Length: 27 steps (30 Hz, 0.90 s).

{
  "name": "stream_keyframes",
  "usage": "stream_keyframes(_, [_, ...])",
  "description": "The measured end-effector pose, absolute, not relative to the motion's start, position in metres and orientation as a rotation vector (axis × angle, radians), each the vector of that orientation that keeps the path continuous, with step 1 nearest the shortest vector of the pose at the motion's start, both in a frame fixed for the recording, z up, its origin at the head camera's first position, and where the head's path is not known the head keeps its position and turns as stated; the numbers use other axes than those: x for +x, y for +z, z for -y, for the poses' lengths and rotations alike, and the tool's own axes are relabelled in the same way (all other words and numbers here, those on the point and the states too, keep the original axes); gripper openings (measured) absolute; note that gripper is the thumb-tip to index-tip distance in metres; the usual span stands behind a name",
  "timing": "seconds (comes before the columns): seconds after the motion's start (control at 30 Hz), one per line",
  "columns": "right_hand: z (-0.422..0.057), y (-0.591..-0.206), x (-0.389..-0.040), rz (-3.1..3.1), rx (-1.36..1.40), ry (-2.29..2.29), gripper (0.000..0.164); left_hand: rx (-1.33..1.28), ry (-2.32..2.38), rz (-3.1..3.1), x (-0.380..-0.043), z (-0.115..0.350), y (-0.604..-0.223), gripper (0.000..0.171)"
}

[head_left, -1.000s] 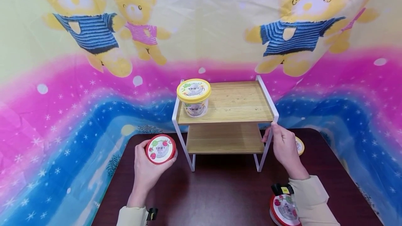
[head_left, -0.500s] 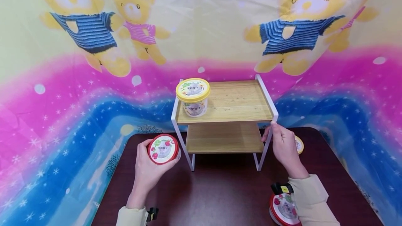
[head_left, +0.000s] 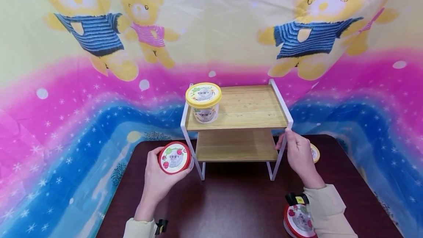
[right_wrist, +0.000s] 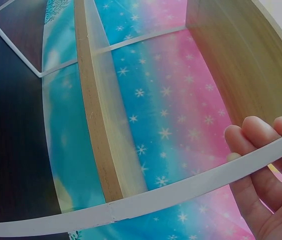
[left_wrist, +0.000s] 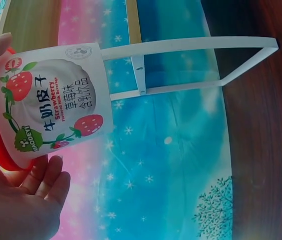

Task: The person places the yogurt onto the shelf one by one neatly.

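Note:
My left hand [head_left: 158, 179] grips a strawberry milk drink tub [head_left: 175, 158] with a red lid, its thumb and fingers round the side. In the left wrist view the tub's printed wall [left_wrist: 56, 100] shows strawberries and lettering. It is held just left of a two-tier shelf [head_left: 236, 107] with wooden boards and a white metal frame. My right hand [head_left: 300, 157] holds the shelf's right front leg [head_left: 282, 155], just under the top board. In the right wrist view its fingers [right_wrist: 260, 131] curl round the white bar [right_wrist: 190, 187].
A yellow-lidded tub [head_left: 203, 102] stands on the top board's left end. Another red-lidded tub [head_left: 299, 221] sits by my right sleeve, partly hidden. Behind my right hand shows a yellow-rimmed lid [head_left: 315, 153]. The dark table [head_left: 231, 205] backs onto a printed cloth [head_left: 231, 28].
My left hand has carried the red-lidded tub a little to the right, closer to the shelf's left leg. My right hand keeps its place on the right leg.

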State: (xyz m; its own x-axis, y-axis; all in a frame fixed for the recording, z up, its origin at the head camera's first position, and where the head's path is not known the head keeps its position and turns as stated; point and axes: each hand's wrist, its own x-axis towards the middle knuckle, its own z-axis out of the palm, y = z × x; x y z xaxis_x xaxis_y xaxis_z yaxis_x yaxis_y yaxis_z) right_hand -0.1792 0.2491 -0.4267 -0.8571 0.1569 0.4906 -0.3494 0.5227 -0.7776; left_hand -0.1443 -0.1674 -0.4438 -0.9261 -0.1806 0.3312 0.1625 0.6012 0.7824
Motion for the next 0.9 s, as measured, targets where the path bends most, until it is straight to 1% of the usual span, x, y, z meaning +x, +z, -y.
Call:
stream_keyframes(0.47, [-0.248,-0.427,-0.179,2.247,0.145,1.297,0.053,-0.026,-1.247,2.487,-0.138,0.161,-0.439,0.104])
stream_keyframes(0.9, [-0.249,-0.427,-0.179,2.247,0.149,1.286,0.053,-0.137,-1.283,2.494,-0.136,0.152,-0.436,0.100])
